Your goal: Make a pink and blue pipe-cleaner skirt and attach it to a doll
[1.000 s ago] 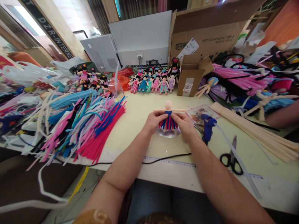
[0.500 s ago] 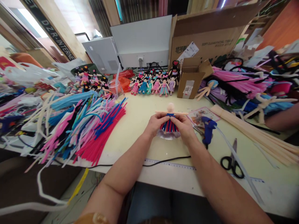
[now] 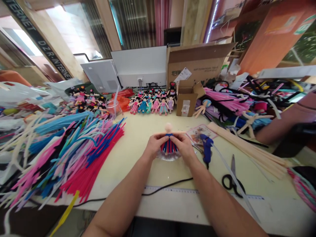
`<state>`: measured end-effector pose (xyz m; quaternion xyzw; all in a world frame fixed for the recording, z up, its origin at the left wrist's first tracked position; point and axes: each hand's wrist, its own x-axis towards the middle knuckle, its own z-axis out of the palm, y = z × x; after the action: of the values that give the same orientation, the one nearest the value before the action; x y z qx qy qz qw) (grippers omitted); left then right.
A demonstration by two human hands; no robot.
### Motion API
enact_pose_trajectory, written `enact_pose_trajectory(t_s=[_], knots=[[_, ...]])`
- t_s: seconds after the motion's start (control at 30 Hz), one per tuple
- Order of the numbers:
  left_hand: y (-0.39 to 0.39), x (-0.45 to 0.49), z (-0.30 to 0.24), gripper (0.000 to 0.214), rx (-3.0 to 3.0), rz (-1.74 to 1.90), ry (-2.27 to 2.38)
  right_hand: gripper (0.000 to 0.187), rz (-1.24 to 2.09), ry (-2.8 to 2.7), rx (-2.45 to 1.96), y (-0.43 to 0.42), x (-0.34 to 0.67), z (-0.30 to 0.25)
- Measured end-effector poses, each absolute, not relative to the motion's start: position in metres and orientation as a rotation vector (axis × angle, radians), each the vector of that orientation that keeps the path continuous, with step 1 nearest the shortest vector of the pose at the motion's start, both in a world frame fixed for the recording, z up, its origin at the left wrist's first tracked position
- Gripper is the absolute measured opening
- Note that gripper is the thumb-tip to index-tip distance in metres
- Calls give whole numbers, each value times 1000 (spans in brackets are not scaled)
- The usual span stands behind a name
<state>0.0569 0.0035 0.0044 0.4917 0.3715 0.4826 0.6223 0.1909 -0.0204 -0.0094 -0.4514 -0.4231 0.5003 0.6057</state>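
Observation:
A small pipe-cleaner doll (image 3: pixel 169 143) with a pale round head and a blue-and-red striped skirt stands in the middle of the cream table (image 3: pixel 138 141). My left hand (image 3: pixel 154 146) pinches its left side and my right hand (image 3: pixel 183 147) pinches its right side, fingers closed on the skirt. A clear round base shows under the skirt.
A big heap of coloured pipe cleaners (image 3: pixel 74 151) lies left. A blue glue gun (image 3: pixel 206 148) and black scissors (image 3: pixel 232 179) lie right. Finished dolls (image 3: pixel 153 103), a small carton (image 3: pixel 186 98) and a large carton (image 3: pixel 197 64) stand behind. Another person's arm (image 3: pixel 283 123) rests far right.
The camera has tilted up and pulled back, so the doll and hands sit lower and smaller in view. My hands keep their hold on the doll.

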Motion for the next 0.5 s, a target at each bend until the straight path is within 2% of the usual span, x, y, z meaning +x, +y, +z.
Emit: enact_pose_trajectory(t_s=[0.5], knots=[[4, 57, 5, 31, 1125, 1119, 888, 26, 1123, -950, -1032, -17, 188, -9]])
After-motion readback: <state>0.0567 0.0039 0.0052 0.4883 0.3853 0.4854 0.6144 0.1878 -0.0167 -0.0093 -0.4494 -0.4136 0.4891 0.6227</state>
